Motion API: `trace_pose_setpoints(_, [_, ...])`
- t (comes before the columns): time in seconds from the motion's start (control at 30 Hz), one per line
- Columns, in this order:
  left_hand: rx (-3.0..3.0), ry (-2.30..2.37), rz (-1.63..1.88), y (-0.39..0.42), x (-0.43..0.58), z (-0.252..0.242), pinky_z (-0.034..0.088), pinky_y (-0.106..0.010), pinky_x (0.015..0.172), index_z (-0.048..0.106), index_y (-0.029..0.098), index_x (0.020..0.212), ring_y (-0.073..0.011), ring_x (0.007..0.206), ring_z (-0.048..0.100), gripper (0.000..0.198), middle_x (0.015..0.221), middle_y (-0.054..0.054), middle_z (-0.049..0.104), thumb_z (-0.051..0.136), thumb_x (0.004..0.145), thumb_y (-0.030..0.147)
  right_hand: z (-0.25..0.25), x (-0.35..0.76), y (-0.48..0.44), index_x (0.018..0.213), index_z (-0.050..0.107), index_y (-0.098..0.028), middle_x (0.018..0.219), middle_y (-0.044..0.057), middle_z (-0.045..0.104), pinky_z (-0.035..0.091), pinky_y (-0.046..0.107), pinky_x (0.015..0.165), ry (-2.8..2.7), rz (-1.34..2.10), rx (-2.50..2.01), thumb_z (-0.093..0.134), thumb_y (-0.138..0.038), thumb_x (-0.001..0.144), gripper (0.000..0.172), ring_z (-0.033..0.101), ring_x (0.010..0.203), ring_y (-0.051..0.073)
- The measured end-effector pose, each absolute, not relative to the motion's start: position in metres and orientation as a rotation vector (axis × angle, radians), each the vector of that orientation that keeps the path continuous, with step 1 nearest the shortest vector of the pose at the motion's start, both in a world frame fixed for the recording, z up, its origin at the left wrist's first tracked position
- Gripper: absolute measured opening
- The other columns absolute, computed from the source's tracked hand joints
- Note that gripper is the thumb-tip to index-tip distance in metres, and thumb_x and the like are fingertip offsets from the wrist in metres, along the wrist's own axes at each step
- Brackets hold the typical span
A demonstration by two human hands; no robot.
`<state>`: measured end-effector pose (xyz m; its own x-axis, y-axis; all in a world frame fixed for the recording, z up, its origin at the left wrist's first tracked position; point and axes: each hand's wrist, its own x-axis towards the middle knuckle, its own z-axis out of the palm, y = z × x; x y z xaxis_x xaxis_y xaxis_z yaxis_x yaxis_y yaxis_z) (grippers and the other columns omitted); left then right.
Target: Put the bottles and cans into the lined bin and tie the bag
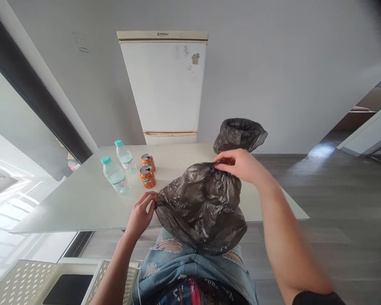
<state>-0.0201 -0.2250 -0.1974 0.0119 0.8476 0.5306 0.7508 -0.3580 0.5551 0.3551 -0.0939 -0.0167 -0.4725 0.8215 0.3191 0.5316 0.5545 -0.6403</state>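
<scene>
A dark, thin plastic garbage bag (206,207) spreads over the table's near edge and my lap. My left hand (142,212) pinches its left corner. At the top edge of the bag, my right hand (236,163) grips the gathered plastic between thumb and fingers. Whether anything lies inside the bag cannot be made out. Left of it stand two orange soda cans, one in front (147,178) and one behind (148,161). Two clear plastic bottles with teal caps, a nearer one (116,178) and a farther one (126,159), stand upright beside the cans.
The pale table (82,203) reaches across in front of me. Past its far right side is a bin lined with a dark bag (241,131). A white refrigerator (165,84) stands against the grey wall. A perforated plastic basket (28,279) sits at lower left.
</scene>
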Motion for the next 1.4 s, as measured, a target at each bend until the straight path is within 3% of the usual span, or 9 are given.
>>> trace_pose_setpoints(0.17, [1.786, 1.713, 1.551, -0.216, -0.016, -0.188, 0.053, -0.042, 0.103, 0.064, 0.024, 0.112, -0.0251, 0.114, 0.069, 0.018, 0.119, -0.008, 0.072, 0.057, 0.098, 0.034, 0.056, 0.37, -0.082, 0.097, 0.074, -0.018, 0.084, 0.002, 0.071, 0.054, 0.028, 0.065, -2.119, 0.692, -0.814, 0.088, -0.048, 0.079, 0.038, 0.068, 0.073, 0.016])
trace_pose_setpoints(0.27, [1.29, 1.485, 1.744, -0.211, 0.002, -0.185, 0.057, -0.045, 0.099, 0.059, 0.023, 0.125, -0.0278, 0.118, 0.07, 0.043, 0.125, -0.012, 0.073, 0.052, 0.101, 0.057, 0.093, 0.366, -0.073, 0.093, 0.07, -0.017, 0.087, 0.001, 0.069, 0.055, 0.029, 0.068, -2.052, 0.581, -0.783, 0.09, -0.046, 0.078, 0.038, 0.067, 0.078, 0.015])
trace_pose_setpoints(0.43, [0.913, 1.038, 1.515, -0.217, 0.07, -0.178, 0.06, -0.05, 0.095, 0.063, 0.022, 0.129, -0.0317, 0.118, 0.071, 0.081, 0.131, -0.017, 0.072, 0.032, 0.093, 0.088, 0.118, 0.347, -0.053, 0.098, 0.07, -0.011, 0.098, 0.004, 0.07, 0.06, 0.035, 0.082, -1.923, 0.449, -0.736, 0.087, -0.041, 0.084, 0.037, 0.069, 0.094, 0.018])
trace_pose_setpoints(0.57, [0.66, 0.859, 1.503, -0.217, 0.118, -0.168, 0.06, -0.039, 0.095, 0.072, 0.022, 0.119, -0.0294, 0.119, 0.07, 0.055, 0.126, -0.011, 0.075, 0.081, 0.082, 0.061, 0.123, 0.334, -0.042, 0.097, 0.07, -0.007, 0.097, 0.003, 0.071, 0.063, 0.034, 0.079, -1.982, 0.671, -0.739, 0.093, -0.032, 0.077, 0.039, 0.072, 0.092, 0.018])
trace_pose_setpoints(0.63, [0.526, 0.871, 1.55, -0.209, 0.125, -0.167, 0.06, -0.033, 0.09, 0.074, 0.022, 0.113, -0.0253, 0.112, 0.073, 0.049, 0.123, -0.008, 0.077, 0.089, 0.076, 0.049, 0.132, 0.332, -0.042, 0.099, 0.071, -0.005, 0.097, 0.003, 0.072, 0.062, 0.032, 0.077, -2.034, 0.757, -0.764, 0.092, -0.027, 0.079, 0.036, 0.073, 0.089, 0.016])
trace_pose_setpoints(0.83, [0.721, 0.985, 1.489, -0.191, 0.091, -0.189, 0.059, -0.033, 0.082, 0.073, 0.017, 0.109, -0.0232, 0.097, 0.074, 0.051, 0.111, -0.011, 0.078, 0.089, 0.072, 0.048, 0.178, 0.343, -0.042, 0.115, 0.07, 0.003, 0.095, 0.004, 0.074, 0.052, 0.028, 0.076, -2.064, 0.501, -0.966, 0.08, -0.028, 0.086, 0.043, 0.071, 0.085, 0.01])
trace_pose_setpoints(1.0, [1.116, 1.515, 1.714, -0.218, 0.065, -0.165, 0.057, -0.045, 0.094, 0.066, 0.021, 0.12, -0.0288, 0.113, 0.068, 0.044, 0.122, -0.012, 0.072, 0.073, 0.087, 0.049, 0.188, 0.347, -0.027, 0.1, 0.075, 0.003, 0.103, 0.005, 0.075, 0.048, 0.028, 0.077, -2.212, 0.212, -1.081, 0.07, -0.053, 0.085, 0.058, 0.071, 0.095, 0.012])
trace_pose_setpoints(1.2, [1.699, 1.857, 1.953, -0.264, 0.092, -0.045, 0.04, -0.054, 0.122, 0.052, 0.024, 0.145, -0.0319, 0.141, 0.052, 0.058, 0.147, -0.012, 0.058, 0.071, 0.092, 0.038, 0.157, 0.296, -0.062, 0.077, 0.078, -0.013, 0.09, 0.0, 0.075, 0.053, 0.03, 0.082, -2.571, 0.334, -1.015, 0.089, -0.04, 0.077, 0.029, 0.073, 0.095, 0.019])
trace_pose_setpoints(1.4, [1.656, 1.775, 1.802, -0.236, 0.144, 0.003, 0.049, -0.053, 0.111, 0.043, 0.026, 0.146, -0.0358, 0.135, 0.058, 0.086, 0.143, -0.015, 0.06, 0.087, 0.074, 0.042, 0.125, 0.232, -0.153, 0.08, 0.073, -0.016, 0.08, 0.004, 0.073, 0.046, 0.029, 0.067, -2.721, 0.518, -1.129, 0.086, -0.018, 0.072, 0.015, 0.066, 0.077, 0.018])
